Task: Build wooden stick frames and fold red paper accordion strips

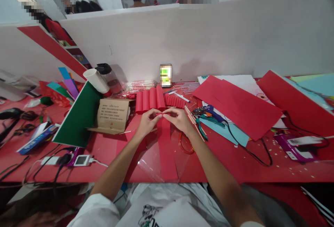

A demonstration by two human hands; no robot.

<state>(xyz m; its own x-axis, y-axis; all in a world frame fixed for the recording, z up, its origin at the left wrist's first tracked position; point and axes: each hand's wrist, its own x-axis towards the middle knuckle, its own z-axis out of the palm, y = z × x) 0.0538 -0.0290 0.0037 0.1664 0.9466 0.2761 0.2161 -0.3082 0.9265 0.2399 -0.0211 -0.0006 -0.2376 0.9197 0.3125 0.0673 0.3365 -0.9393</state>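
Observation:
My left hand point(148, 121) and my right hand point(179, 120) meet at the far end of a long red paper strip point(167, 154). Fingers and thumbs of both pinch that end, which looks curled into a thin roll. The rest of the strip lies flat toward me over a clear plastic sheet point(150, 166). Just beyond my hands stand several large red paper tubes point(150, 100) side by side, with smaller red rolls point(176, 100) to their right. Near my right wrist lie an orange-red loop point(182, 145) and some thin sticks point(194, 121).
On the right are pliers point(200, 128), a blue corded tool point(215, 114) and red paper sheets point(237, 105). A cardboard box point(113, 115), a green board point(78, 119) and a bottle point(111, 77) stand left. A phone point(166, 75) leans on the white partition point(221, 39).

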